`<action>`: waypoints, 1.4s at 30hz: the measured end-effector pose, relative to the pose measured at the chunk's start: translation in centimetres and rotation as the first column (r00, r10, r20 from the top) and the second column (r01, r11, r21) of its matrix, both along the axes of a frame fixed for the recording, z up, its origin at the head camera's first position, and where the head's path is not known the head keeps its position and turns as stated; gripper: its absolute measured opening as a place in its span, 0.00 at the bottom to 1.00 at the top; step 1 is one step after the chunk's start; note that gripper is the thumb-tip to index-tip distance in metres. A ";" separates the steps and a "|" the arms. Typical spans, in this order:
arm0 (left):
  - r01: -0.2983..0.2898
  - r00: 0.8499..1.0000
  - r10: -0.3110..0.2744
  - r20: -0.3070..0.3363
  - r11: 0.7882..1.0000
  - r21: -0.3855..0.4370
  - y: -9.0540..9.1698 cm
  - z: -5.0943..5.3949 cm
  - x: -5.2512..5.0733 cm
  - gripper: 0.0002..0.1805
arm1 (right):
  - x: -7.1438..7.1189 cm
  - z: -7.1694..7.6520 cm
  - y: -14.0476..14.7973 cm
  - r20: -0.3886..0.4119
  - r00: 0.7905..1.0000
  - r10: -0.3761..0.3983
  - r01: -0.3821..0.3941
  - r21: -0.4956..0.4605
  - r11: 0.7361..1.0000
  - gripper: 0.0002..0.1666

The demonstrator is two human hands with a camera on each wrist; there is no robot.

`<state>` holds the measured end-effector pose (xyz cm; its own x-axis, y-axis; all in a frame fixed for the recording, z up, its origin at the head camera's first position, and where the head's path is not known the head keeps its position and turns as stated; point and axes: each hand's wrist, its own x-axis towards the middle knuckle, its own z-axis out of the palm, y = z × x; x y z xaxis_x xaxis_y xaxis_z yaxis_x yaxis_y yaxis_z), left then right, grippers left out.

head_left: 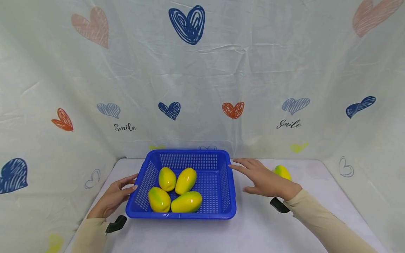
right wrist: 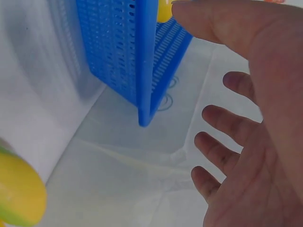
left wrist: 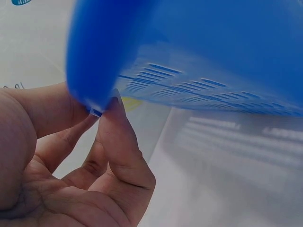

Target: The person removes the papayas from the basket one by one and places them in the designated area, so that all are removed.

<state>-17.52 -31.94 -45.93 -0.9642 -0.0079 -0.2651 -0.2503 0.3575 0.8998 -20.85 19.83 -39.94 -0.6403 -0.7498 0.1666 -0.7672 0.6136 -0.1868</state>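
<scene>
blue basket (head_left: 180, 215) before "smile"-print curtain (head_left: 202, 79)

The right wrist (head_left: 291, 190) partly hides one fruit (head_left: 283, 171), apparently a mango.

The counter (head_left: 253, 226) is pale, near-white, with faint pinkish and violet tints and rounded far corners. A blue slotted basket (head_left: 180, 215) stands on it, left of the middle, close to the far edge. Well apart to the right lies a single yellow-green fruit (head_left: 282, 172), partly hidden.
</scene>
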 end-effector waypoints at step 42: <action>-0.010 1.000 0.010 0.005 1.000 -0.010 0.0 0.0 0.0 0.36 | -1.4 -0.7 -8.8 0.013 0.983 0.182 -0.180 0.222 0.958 0.46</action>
<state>-17.54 -31.89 -45.93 -0.9628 -0.0202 -0.2696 -0.2582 0.3643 0.8948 -22.20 11.00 -40.68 -0.4899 -0.8717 -0.0121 -0.8701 0.4897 -0.0557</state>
